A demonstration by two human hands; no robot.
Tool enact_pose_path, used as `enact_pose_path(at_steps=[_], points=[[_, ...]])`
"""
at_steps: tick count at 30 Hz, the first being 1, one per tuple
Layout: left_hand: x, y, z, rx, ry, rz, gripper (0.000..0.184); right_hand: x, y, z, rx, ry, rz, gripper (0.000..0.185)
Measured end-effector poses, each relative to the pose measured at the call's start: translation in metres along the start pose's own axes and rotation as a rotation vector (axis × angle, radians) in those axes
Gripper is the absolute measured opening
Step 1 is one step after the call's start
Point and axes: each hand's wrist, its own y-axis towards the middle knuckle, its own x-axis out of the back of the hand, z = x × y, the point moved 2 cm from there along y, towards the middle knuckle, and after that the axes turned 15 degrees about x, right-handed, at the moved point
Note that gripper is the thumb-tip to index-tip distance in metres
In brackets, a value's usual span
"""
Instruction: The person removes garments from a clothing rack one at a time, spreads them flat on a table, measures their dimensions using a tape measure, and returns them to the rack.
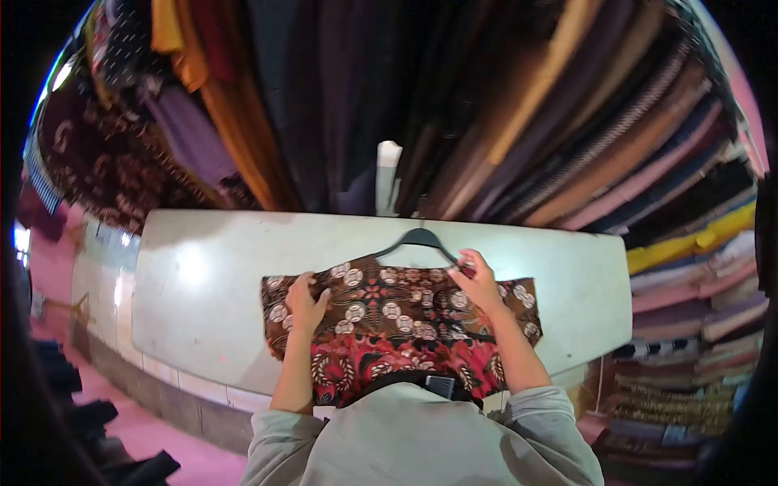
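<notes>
A brown and red batik shirt lies spread on the white table, its lower part reaching toward my body. Inside its neckline sits a black hanger, whose curved top shows above the fabric; the rest is hidden under the cloth. My left hand rests on the shirt's left shoulder, thumb apart from the fingers. At the right side of the neckline, my right hand has its fingers and thumb curled around the shoulder edge by the hanger's end.
The white table extends to both sides of the shirt. Behind it hang many dark and brown garments. Folded fabrics are stacked at the right. Patterned clothes hang at the left, above a pink floor.
</notes>
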Motion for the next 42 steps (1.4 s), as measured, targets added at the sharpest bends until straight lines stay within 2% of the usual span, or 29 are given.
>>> enact_pose_path(at_steps=[1, 3, 4, 5, 7, 8, 9, 10, 11, 13, 14, 15, 16, 17, 18, 20, 21, 23, 25, 27, 28, 29, 31, 32, 34, 39, 42], points=[[0.003, -0.006, -0.005, 0.011, 0.078, 0.048, 0.055, 0.032, -0.018, -0.007, -0.184, 0.159, -0.043, 0.039], [0.008, -0.02, -0.02, 0.023, 0.17, 0.116, 0.063, 0.116, -0.06, -0.022, -0.199, -0.096, -0.151, 0.027], [0.003, -0.03, -0.025, -0.005, 0.154, 0.129, 0.063, 0.168, -0.084, -0.021, -0.23, -0.292, -0.282, 0.017], [-0.002, -0.039, -0.027, 0.038, 0.247, 0.105, 0.067, 0.213, -0.115, -0.023, -0.201, -0.284, -0.657, 0.018], [-0.007, -0.051, -0.042, 0.068, 0.329, 0.083, 0.071, 0.303, -0.185, 0.002, 0.003, -0.718, -1.502, 0.016], [-0.007, -0.059, -0.055, -0.011, 0.335, 0.151, 0.073, 0.34, -0.233, 0.02, 0.103, -1.191, -1.449, 0.02], [-0.007, -0.066, -0.063, -0.09, 0.346, 0.219, 0.074, 0.355, -0.262, 0.039, 0.063, -1.034, -1.831, 0.027], [-0.012, -0.071, -0.064, -0.167, 0.41, 0.26, 0.073, 0.345, -0.273, 0.075, -0.112, -1.037, -1.967, 0.032], [-0.018, -0.074, -0.062, -0.183, 0.412, 0.264, 0.073, 0.346, -0.291, 0.078, -0.051, -1.127, -1.925, 0.032], [-0.026, -0.078, -0.06, -0.179, 0.476, 0.283, 0.071, 0.341, -0.318, 0.06, 0.007, -0.995, -1.563, 0.024], [-0.027, -0.077, -0.06, -0.144, 0.467, 0.314, 0.07, 0.329, -0.325, 0.042, -0.059, -0.895, -1.408, 0.021], [-0.027, -0.077, -0.061, -0.156, 0.469, 0.317, 0.07, 0.312, -0.33, 0.024, -0.003, -0.806, -1.237, 0.018], [-0.027, -0.075, -0.06, -0.135, 0.461, 0.34, 0.069, 0.29, -0.334, 0.008, -0.168, -0.75, -1.108, 0.018], [-0.028, -0.073, -0.059, -0.113, 0.453, 0.36, 0.069, 0.252, -0.315, 0.018, -0.358, -0.55, -1.074, 0.019], [-0.028, -0.071, -0.056, -0.127, 0.454, 0.365, 0.069, 0.232, -0.323, -0.021, -0.322, -0.477, -0.95, 0.019], [-0.024, -0.076, -0.054, -0.139, 0.485, 0.309, 0.07, 0.177, -0.295, -0.023, -0.402, -0.349, -0.812, 0.019], [-0.021, -0.078, -0.052, -0.137, 0.511, 0.256, 0.07, 0.152, -0.283, -0.037, -0.318, -0.356, -0.725, 0.023], [-0.013, -0.088, -0.052, -0.123, 0.557, 0.239, 0.074, 0.105, -0.246, -0.029, -0.309, -0.337, -0.41, 0.034], [-0.008, -0.098, -0.051, -0.028, 0.578, 0.337, 0.079, 0.069, -0.213, -0.019, 0.006, -0.644, -0.155, 0.05], [-0.008, -0.099, -0.05, -0.047, 0.579, 0.326, 0.084, 0.043, -0.185, -0.012, -0.099, -0.64, 0.055, 0.063], [-0.006, -0.099, -0.055, -0.058, 0.604, 0.34, 0.085, 0.034, -0.172, -0.014, -0.234, -0.757, 0.205, 0.075], [-0.005, -0.098, -0.057, -0.066, 0.628, 0.356, 0.086, 0.033, -0.16, -0.014, -0.226, -0.749, 0.215, 0.075], [-0.004, -0.093, -0.061, -0.056, 0.63, 0.336, 0.089, 0.033, -0.139, -0.012, -0.417, -0.704, 0.265, 0.085], [-0.002, -0.09, -0.069, -0.053, 0.647, 0.334, 0.092, 0.034, -0.134, -0.023, -0.413, -0.739, 0.28, 0.091], [-0.005, -0.082, -0.073, -0.041, 0.679, 0.328, 0.097, 0.037, -0.122, -0.032, -0.429, -0.748, 0.336, 0.092], [-0.012, -0.068, -0.069, -0.068, 0.688, 0.289, 0.094, 0.043, -0.086, -0.028, -0.551, -0.791, 0.443, 0.095], [-0.011, -0.068, -0.074, -0.021, 0.717, 0.312, 0.095, 0.047, -0.083, -0.05, -0.524, -0.757, 0.493, 0.101]])
